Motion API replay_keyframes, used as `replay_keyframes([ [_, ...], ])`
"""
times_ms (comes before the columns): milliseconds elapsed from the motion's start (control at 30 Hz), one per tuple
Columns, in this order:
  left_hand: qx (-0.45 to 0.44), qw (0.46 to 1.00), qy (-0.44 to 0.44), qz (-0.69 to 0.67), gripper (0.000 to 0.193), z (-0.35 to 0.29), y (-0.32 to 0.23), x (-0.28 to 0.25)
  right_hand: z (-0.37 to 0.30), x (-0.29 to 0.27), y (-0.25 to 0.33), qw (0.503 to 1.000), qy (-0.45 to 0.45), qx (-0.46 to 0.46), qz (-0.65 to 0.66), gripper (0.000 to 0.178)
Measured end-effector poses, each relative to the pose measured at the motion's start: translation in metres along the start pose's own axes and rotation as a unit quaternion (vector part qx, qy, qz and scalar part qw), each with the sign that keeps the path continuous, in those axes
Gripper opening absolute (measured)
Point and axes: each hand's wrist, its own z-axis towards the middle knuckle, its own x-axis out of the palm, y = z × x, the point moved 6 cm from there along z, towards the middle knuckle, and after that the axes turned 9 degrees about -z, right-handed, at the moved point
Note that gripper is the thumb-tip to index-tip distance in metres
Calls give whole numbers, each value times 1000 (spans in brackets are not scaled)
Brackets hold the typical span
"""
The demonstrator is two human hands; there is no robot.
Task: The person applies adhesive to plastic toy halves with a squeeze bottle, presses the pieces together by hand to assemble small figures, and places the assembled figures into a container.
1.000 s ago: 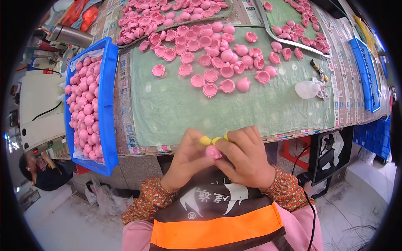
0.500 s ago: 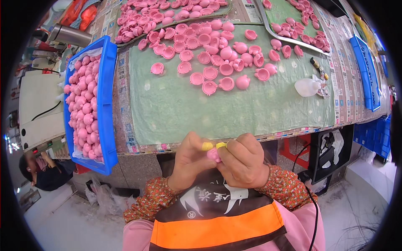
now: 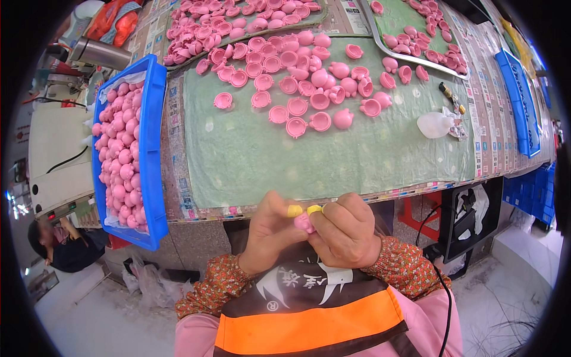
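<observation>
Between both hands, just in front of the table's near edge, is a small rounded pink plastic piece. My left hand pinches it from the left with thumb and fingers. From the right, my right hand grips it with curled fingers. Yellow tape wraps a digit on each hand, and the fingers cover much of the piece. Beyond them, loose pink half-shells and rounded pieces lie scattered on a green cloth.
A blue crate full of round pink pieces stands at the left. Trays of pink shells lie at the back. A white squeeze bottle rests on the cloth's right side. Another blue tray is far right. A person sits at far left.
Both hands stay together on the pink piece, with only a slight shift of the fingers; a bit more of the piece shows. The shells on the cloth lie as before.
</observation>
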Motion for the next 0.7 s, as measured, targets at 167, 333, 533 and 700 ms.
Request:
replay_keyframes([
  [167,-10,1000,11,-8,38,5,-4,3,2,-3,-7,999,26,33,-7,33],
  [333,-43,999,-24,15,41,9,-9,-3,3,-25,-30,995,6,94,21,34],
  [533,-7,997,-53,49,44,9,-22,-14,-39,-110,-102,909,-253,298,-146,30],
  [700,24,997,-30,68,43,7,-23,-15,-43,-140,-168,868,-181,389,-249,32],
])
